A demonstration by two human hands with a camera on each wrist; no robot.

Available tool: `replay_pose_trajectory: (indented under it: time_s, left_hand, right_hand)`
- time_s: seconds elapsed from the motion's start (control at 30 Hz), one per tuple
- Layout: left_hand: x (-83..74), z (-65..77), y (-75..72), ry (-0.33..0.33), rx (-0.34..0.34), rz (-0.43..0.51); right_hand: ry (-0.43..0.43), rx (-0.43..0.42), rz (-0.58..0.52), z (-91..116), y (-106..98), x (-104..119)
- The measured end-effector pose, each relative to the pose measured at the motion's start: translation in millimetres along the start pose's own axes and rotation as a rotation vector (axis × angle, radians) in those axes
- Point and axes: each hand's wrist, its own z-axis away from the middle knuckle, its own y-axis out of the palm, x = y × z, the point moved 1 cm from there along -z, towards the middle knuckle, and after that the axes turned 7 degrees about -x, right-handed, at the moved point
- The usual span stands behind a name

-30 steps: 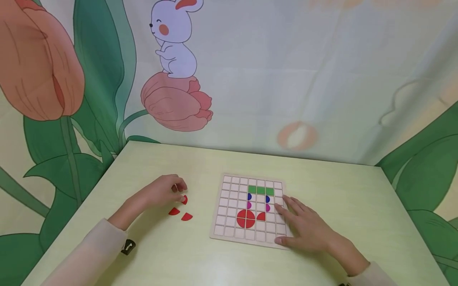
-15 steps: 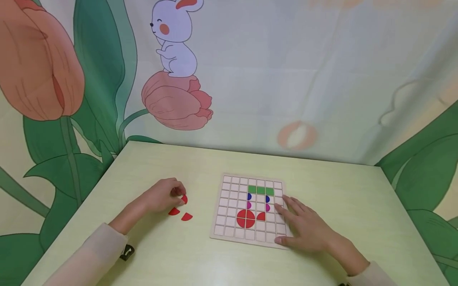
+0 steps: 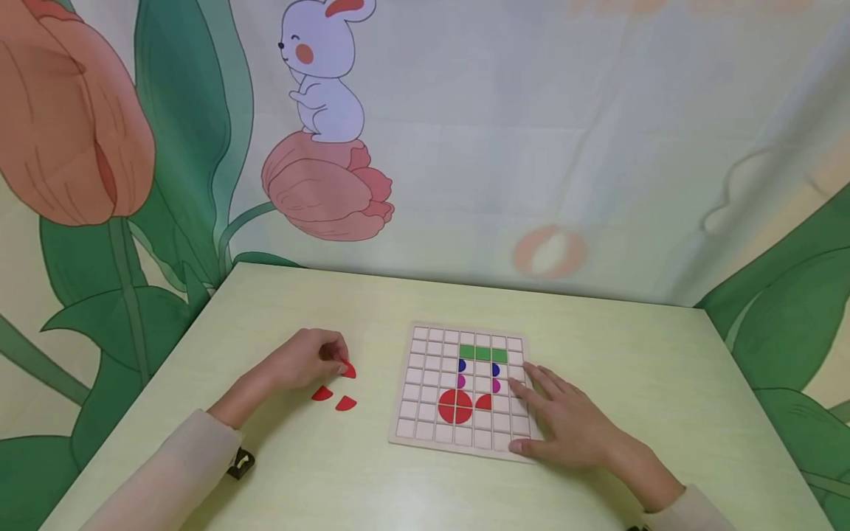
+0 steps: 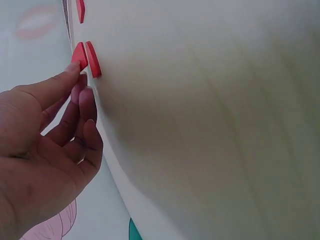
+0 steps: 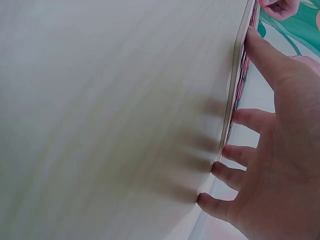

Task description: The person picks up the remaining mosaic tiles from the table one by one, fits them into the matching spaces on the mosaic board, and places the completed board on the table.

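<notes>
My left hand (image 3: 307,359) pinches a red quarter-circle piece (image 3: 349,369) between thumb and fingers, to the left of the board. In the left wrist view, the thumb presses on this red piece, held tilted. Just below the hand, two more red quarter-circle pieces lie flat on the table, one on the left (image 3: 322,394) and one on the right (image 3: 346,403). My right hand (image 3: 569,420) rests with spread fingers on the right edge of the wooden grid board (image 3: 425,441). In the right wrist view the fingertips (image 5: 240,116) touch the board's side and the table.
On the board lie a green row (image 3: 483,353), blue half-circles (image 3: 495,370), magenta half-circles (image 3: 495,386), a red circle of quarter pieces (image 3: 455,406) and one separate red quarter (image 3: 485,402). A printed curtain (image 3: 465,184) hangs behind the pale table (image 3: 299,472).
The pinched red piece has shifted slightly right and turned, with more of it showing past the left fingertips. The right hand and board have stayed in place.
</notes>
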Motion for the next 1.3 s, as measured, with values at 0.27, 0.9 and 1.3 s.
replay_pose_trajectory:
  time_s: [0.27, 0.9, 1.3]
  left_hand:
    - [-26.9, -13.8, 10.6, 0.031, 0.003, 0.066]
    - [-147.3, -58.0, 91.7, 0.296, 0.129, 0.093]
    - [-179.4, -61.8, 119.9, 0.343, 0.163, -0.006]
  right_hand:
    - [-0.005, -0.001, 0.008, 0, -2, 0]
    - [-0.001, -0.012, -0.014, -1, -3, -1]
    - [-0.026, 0.037, -0.001, -17, -16, -16]
